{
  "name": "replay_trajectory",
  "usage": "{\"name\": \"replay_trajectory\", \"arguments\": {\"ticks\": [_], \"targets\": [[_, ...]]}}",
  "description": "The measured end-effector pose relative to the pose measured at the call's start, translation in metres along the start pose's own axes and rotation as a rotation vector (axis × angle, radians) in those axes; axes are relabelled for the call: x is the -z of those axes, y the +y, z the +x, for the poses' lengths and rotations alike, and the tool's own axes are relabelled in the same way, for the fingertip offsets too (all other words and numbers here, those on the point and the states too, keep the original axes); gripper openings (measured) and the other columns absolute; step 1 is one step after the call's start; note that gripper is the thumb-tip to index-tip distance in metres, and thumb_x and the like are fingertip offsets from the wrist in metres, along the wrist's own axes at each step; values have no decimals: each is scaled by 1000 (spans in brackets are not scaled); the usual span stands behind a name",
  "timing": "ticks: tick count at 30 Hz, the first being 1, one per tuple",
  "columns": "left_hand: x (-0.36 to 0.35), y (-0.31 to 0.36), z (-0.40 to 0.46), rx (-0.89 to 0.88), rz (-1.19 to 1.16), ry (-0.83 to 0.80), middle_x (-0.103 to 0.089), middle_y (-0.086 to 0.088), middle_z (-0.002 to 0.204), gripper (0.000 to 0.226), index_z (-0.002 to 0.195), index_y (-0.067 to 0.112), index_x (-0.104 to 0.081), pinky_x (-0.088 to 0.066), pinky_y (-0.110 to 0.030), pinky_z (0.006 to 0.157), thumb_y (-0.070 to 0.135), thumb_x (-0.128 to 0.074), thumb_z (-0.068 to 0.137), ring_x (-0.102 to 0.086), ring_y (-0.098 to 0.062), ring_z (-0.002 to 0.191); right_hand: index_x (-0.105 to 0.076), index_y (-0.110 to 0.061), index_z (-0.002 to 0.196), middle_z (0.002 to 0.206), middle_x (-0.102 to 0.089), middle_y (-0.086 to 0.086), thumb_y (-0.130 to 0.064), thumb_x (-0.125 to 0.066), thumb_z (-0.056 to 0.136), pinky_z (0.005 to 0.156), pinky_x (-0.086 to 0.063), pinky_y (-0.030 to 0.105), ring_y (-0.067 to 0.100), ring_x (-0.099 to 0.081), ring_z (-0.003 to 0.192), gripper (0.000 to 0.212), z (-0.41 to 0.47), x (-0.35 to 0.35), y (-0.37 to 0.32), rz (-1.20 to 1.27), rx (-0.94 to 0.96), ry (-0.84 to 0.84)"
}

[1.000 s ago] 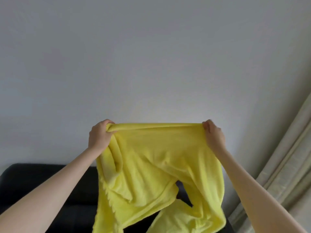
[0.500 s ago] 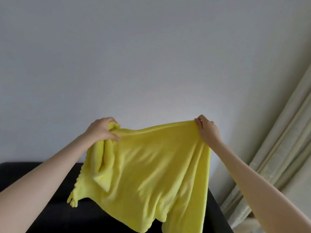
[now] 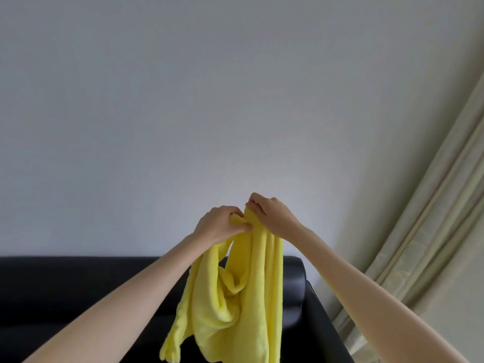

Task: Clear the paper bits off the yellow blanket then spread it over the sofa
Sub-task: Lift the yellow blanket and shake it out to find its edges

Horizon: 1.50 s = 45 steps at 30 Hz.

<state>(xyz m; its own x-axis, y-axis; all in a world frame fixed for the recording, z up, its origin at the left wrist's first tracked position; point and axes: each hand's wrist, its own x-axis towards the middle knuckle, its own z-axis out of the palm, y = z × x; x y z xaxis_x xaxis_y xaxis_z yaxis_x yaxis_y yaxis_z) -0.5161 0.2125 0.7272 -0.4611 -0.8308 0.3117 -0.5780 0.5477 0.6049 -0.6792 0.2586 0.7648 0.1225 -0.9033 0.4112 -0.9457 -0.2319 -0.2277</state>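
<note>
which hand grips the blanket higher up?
The right hand: it holds the yellow blanket at its topmost point; the left hand grips slightly lower, beside it.

Head cam, fwd toward wall (image 3: 209,100), close.

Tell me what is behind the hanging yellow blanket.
Behind the yellow blanket, gripped by the left hand and right hand, stands the black sofa, then the wall. The sofa part directly behind the cloth is hidden.

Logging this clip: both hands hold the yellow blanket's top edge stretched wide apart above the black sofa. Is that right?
Not quite. The head view shows the left hand and right hand close together, nearly touching, so the yellow blanket hangs bunched, not stretched wide. The rest holds: both hands grip its top above the black sofa.
</note>
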Motion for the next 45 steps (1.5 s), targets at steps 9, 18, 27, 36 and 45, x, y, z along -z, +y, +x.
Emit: {"name": "replay_trajectory", "arguments": {"ticks": [9, 18, 27, 36, 45], "targets": [[6, 11, 2, -174, 118, 391, -65, 10, 89, 16, 91, 22, -66, -46, -29, 65, 36, -63, 84, -61, -16, 77, -56, -19, 90, 71, -58, -1, -43, -60, 89, 55, -43, 29, 16, -53, 60, 24, -26, -22, 32, 392, -171, -126], [35, 39, 10, -176, -54, 602, -65, 10, 94, 12, 93, 23, -65, -41, -28, 69, 27, -65, 82, -60, -16, 87, -58, -26, 121, 118, -65, -11, -33, -72, 83, 95, -50, 25, 3, -62, 107, 41, -62, -67, 42, 793, -324, -409], [73, 25, 10, -71, -172, 712, -68, 6, 93, 12, 94, 19, -67, -40, -26, 73, 26, -63, 85, -61, -17, 90, -58, -26, 127, 129, -61, 1, -53, -42, 96, 112, -31, 42, 21, -52, 124, 44, -81, -117, 56, 980, -486, -529], [78, 4, -3, 11, -192, 722, -69, 7, 91, 10, 91, 21, -67, -39, -26, 72, 24, -62, 83, -61, -17, 87, -59, -23, 119, 99, -64, 2, -22, -75, 79, 86, -55, 29, 15, -63, 90, 43, -63, -144, 17, 948, -339, -531], [95, -14, -15, 73, -152, 793, -68, 5, 94, 11, 94, 20, -66, -37, -27, 72, 25, -61, 85, -61, -19, 91, -49, -18, 74, 72, -51, -4, -13, -59, 91, 61, -38, 13, 7, -47, 66, 21, -44, -153, 10, 683, -339, -196]]}}
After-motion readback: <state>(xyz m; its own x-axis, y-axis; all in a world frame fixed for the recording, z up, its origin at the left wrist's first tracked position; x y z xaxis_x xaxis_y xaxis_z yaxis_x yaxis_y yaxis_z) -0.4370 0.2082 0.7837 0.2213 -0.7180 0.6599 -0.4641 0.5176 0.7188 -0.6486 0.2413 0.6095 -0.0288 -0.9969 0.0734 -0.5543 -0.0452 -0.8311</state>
